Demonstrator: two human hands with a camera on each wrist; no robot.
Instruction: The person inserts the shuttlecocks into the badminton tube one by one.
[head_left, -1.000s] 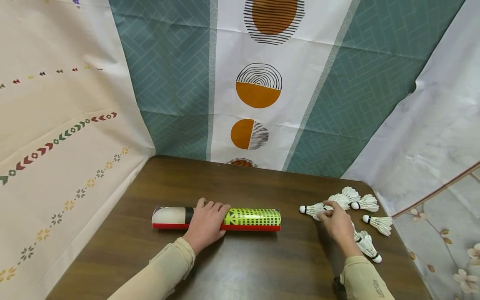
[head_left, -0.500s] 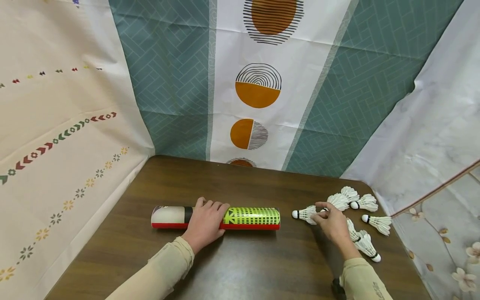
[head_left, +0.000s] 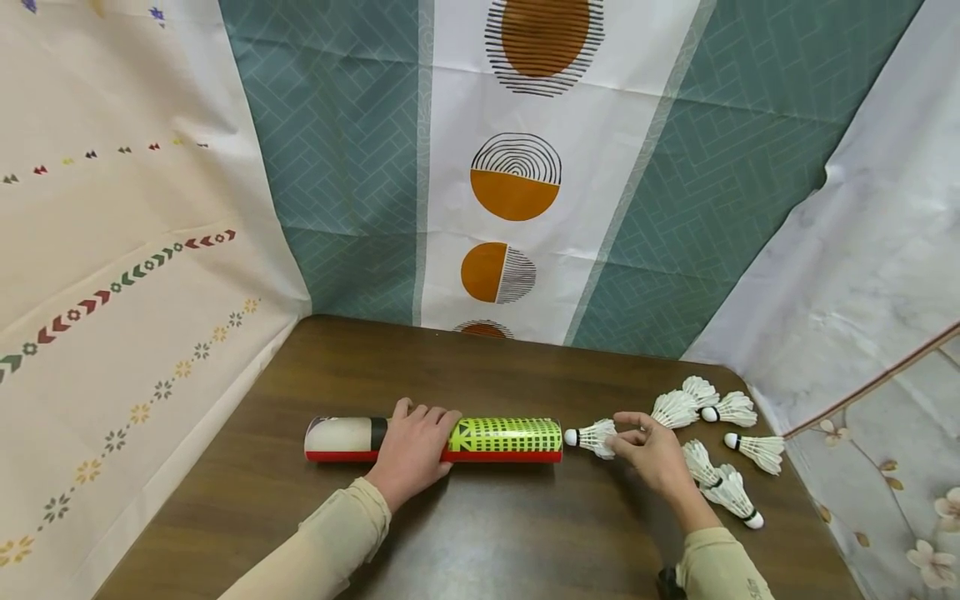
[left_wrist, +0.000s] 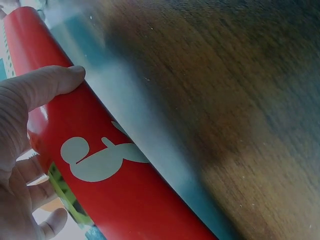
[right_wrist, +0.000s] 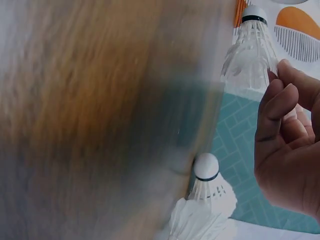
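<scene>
A shuttlecock tube (head_left: 510, 435), yellow-green and red with a pale left part, lies on its side across the table. My left hand (head_left: 416, 442) grips it around the middle; in the left wrist view the thumb (left_wrist: 55, 85) lies along its red side (left_wrist: 120, 190). Between thumb and fingers of my right hand (head_left: 651, 454) is the feathered skirt of a white shuttlecock (head_left: 595, 437). Its cork points left, right at the tube's right end. The right wrist view shows this shuttlecock (right_wrist: 252, 55) pinched at the skirt's edge.
Several more shuttlecocks lie at the table's right side: a cluster (head_left: 675, 408) behind my right hand, one (head_left: 757, 452) near the right edge and a pair (head_left: 723, 487) nearer me. Patterned cloths (head_left: 360, 167) hang behind and beside the brown wooden table (head_left: 480, 533).
My right hand has carried the shuttlecock left, away from the cluster and up to the tube's right end. The left hand and the tube have stayed in place.
</scene>
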